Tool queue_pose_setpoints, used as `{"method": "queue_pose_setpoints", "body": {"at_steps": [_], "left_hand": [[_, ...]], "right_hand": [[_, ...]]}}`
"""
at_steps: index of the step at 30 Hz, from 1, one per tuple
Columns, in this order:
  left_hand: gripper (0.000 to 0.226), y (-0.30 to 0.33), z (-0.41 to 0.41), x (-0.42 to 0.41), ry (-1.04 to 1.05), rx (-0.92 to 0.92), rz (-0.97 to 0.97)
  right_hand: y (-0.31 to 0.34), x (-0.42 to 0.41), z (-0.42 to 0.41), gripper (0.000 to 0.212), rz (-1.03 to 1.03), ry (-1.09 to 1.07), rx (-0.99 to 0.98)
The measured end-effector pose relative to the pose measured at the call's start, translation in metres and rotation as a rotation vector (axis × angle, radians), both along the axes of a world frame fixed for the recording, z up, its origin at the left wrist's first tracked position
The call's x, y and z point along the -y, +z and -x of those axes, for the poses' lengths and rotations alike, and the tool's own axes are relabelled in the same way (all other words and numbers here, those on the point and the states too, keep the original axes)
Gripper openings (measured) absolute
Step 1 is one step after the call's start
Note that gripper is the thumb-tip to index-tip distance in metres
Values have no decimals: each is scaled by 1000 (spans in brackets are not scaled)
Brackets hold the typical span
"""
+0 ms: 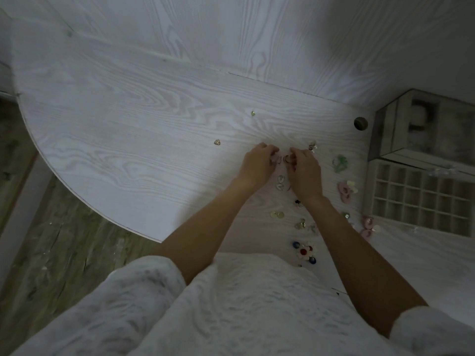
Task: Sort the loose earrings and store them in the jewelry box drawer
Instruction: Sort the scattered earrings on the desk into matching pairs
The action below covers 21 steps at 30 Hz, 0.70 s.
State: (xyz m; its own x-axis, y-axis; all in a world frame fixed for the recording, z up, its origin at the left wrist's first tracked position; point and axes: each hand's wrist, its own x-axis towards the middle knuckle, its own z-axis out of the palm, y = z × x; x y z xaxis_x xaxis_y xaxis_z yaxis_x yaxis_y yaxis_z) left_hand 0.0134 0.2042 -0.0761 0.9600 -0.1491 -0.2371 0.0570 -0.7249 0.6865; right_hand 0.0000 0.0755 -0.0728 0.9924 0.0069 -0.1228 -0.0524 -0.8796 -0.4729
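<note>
My left hand [258,164] and my right hand [304,170] meet over the white table [128,140], fingers curled. The left pinches a small clear earring [277,159]; the right pinches a small gold hoop earring [286,158]. Loose earrings lie around them: a white pair [280,183], green ones [339,163], pink ones [345,191], gold discs [277,215], and a flower with blue and red stones [305,250]. Two small gold earrings [217,142] [253,113] lie apart at the left. The jewelry box [421,129] stands at the right, its drawer [416,199] pulled out, showing several empty square compartments.
A round cable hole [361,123] sits in the table near the box. The table's curved edge runs along the left, with wooden floor [51,240] below it. A white wood-grain wall panel [231,34] rises behind the table.
</note>
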Motion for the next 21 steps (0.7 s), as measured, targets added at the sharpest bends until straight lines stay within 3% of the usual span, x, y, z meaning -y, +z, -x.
{"method": "queue_pose_setpoints", "body": {"at_steps": [8, 11, 14, 17, 21], "left_hand": [[31, -2, -4, 10, 24, -2, 5], [34, 7, -2, 3, 19, 6, 54], [27, 18, 8, -25, 54, 129, 76], [22, 21, 24, -73, 159, 222, -33], [26, 10, 34, -132, 332, 121, -172]], "right_hand": [[6, 1, -2, 27, 4, 17, -33], [14, 0, 1, 37, 69, 114, 53], [25, -4, -3, 31, 60, 198, 153], [29, -12, -23, 27, 14, 310, 182], [14, -36, -71, 34, -33, 355, 104]]}}
